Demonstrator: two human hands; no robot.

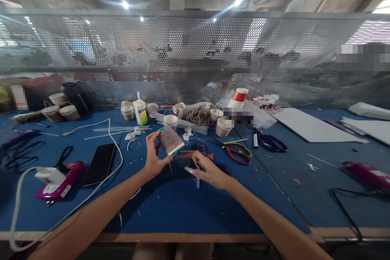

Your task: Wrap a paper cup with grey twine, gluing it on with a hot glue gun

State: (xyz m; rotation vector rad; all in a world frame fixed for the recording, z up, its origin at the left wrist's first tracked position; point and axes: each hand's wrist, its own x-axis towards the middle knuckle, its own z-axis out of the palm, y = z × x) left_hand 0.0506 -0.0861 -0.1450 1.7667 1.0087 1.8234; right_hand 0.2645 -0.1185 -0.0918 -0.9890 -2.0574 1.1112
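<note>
My left hand (153,158) is closed on a paper cup wrapped in brown twine (171,141), held tilted just above the blue table (170,207). My right hand (207,169) lies close to its right, fingers curled over a thin translucent stick (198,180) that pokes out below them; orange-handled scissors (195,155) lie right behind it. A loose twine end hangs from the cup between my hands.
Paper cups (224,126), a twine bundle (199,117) and a juice carton (140,112) sit behind my hands. Red-yellow scissors (239,153), blue scissors (271,142) and white sheets (313,128) lie right. A phone (100,163), magenta glue gun (61,183) and white cable (117,150) lie left. A mesh screen (195,57) backs the table.
</note>
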